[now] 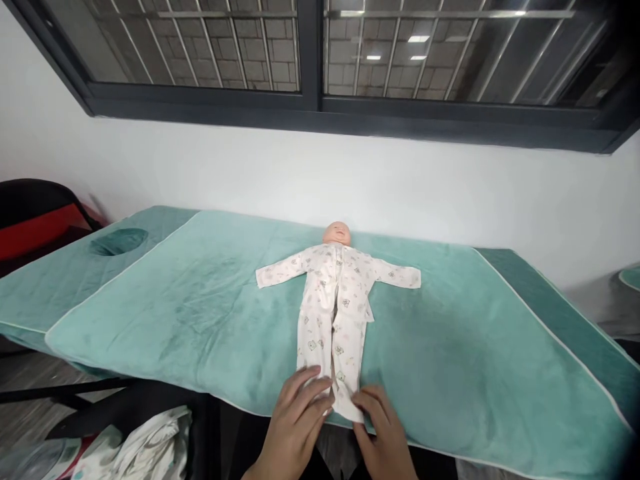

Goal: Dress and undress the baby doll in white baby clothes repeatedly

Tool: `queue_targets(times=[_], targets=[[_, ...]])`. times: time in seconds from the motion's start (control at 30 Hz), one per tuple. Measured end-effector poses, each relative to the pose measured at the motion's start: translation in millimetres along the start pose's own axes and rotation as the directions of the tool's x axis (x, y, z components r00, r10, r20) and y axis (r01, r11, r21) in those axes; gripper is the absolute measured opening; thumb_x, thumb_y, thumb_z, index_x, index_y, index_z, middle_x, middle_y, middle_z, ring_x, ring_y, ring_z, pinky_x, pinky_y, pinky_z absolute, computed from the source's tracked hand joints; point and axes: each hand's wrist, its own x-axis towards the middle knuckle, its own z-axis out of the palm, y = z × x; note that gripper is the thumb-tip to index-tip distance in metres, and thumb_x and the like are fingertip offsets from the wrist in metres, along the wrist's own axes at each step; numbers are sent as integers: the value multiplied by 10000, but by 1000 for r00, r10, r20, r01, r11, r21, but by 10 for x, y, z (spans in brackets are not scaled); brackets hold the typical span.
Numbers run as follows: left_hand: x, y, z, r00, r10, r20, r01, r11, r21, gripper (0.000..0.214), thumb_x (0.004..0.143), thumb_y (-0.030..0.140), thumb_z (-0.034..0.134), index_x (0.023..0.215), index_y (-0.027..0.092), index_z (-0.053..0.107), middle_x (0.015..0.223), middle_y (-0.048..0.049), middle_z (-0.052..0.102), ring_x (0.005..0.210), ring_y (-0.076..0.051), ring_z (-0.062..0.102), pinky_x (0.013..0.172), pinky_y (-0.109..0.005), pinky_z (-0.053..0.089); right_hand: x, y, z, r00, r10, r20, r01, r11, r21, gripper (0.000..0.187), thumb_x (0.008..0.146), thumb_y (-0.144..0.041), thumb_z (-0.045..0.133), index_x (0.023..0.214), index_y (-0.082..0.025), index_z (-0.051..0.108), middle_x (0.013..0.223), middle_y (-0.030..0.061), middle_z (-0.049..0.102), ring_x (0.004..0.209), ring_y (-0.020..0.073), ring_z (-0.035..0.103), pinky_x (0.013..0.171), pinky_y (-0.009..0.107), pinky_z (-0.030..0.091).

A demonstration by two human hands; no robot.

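Note:
A baby doll (336,233) lies on its back on a teal towel (200,300), dressed in a white printed romper (333,293) with sleeves spread out sideways. My left hand (295,427) rests with fingers stretched flat on the end of the left trouser leg. At the end of the right trouser leg lies my right hand (383,430), fingers extended and touching the cloth near the towel's front edge. Neither hand grips anything.
The towel covers a teal massage table (565,313) with a face hole (119,241) at the left. A white wall and dark window stand behind. Crumpled white cloth (135,447) lies on the floor at the lower left. A black and red chair (35,220) stands far left.

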Motion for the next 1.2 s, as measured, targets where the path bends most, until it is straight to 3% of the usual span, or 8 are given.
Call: queue_targets(times=[0.23, 0.4, 0.57, 0.73, 0.83, 0.97, 1.1, 1.2], targets=[[68, 65, -168, 998, 53, 34, -50, 994, -101, 201, 877, 72, 561, 1021, 180, 650, 979, -69, 701, 854, -185, 640, 741, -320, 540, -66, 7, 70, 990, -123, 62, 118, 990, 77, 80, 921, -159, 517, 958, -221, 551, 851, 34, 629, 728, 151, 644, 633, 232, 533], [127, -192, -348, 986, -160, -53, 127, 911, -393, 150, 905, 73, 506, 942, 191, 590, 879, -44, 655, 816, -148, 641, 707, -254, 521, 314, 88, -427, 968, -79, 236, 68, 996, 58, 93, 959, -247, 533, 871, -231, 557, 733, -8, 618, 629, 132, 609, 574, 230, 465], [887, -674, -402, 931, -348, -108, 274, 864, -421, 114, 948, 179, 519, 964, 216, 626, 878, -21, 646, 803, -142, 616, 725, -262, 488, 1278, 72, -727, 985, 108, 136, -106, 994, -21, 173, 986, -319, 494, 856, -238, 575, 784, 3, 633, 679, 148, 592, 615, 264, 452], [2031, -1186, -158, 888, -454, -65, 416, 857, -304, 156, 938, 277, 516, 912, 212, 655, 951, -36, 677, 878, -172, 625, 731, -271, 456, 2571, 196, -425, 963, 265, 47, -251, 948, -196, 214, 950, -448, 508, 943, -246, 576, 940, 30, 674, 821, 198, 628, 688, 307, 434], [2555, -1466, 69, 819, -573, 0, 555, 793, -250, 173, 901, 310, 549, 994, 212, 658, 897, -33, 690, 748, -178, 622, 677, -289, 433, 3146, 383, -182, 894, 447, 34, -402, 833, -381, 351, 938, -560, 452, 909, -227, 559, 933, 74, 676, 814, 238, 615, 653, 321, 384], [2843, -1683, 242, 828, -535, 168, 553, 829, -83, 184, 879, 380, 585, 815, 222, 652, 807, -36, 686, 715, -202, 595, 617, -301, 377, 3421, 670, -11, 833, 553, 30, -482, 751, -451, 384, 933, -554, 419, 802, -218, 550, 808, 89, 663, 737, 237, 579, 610, 310, 323], [2849, -1692, 215, 873, -477, 101, 485, 871, -83, 125, 878, 288, 579, 779, 224, 621, 843, -29, 688, 734, -187, 593, 636, -291, 383, 3397, 861, -45, 893, 449, 32, -425, 864, -269, 313, 937, -411, 444, 730, -212, 569, 712, 34, 639, 670, 179, 526, 617, 288, 311], [2854, -1617, 200, 852, -519, 70, 514, 803, -302, 117, 884, 303, 580, 821, 219, 630, 784, -13, 675, 668, -154, 590, 623, -270, 411, 3396, 847, -78, 914, 406, -24, -406, 912, -50, 322, 908, -440, 510, 715, -198, 599, 662, -8, 608, 643, 151, 485, 619, 272, 328]])
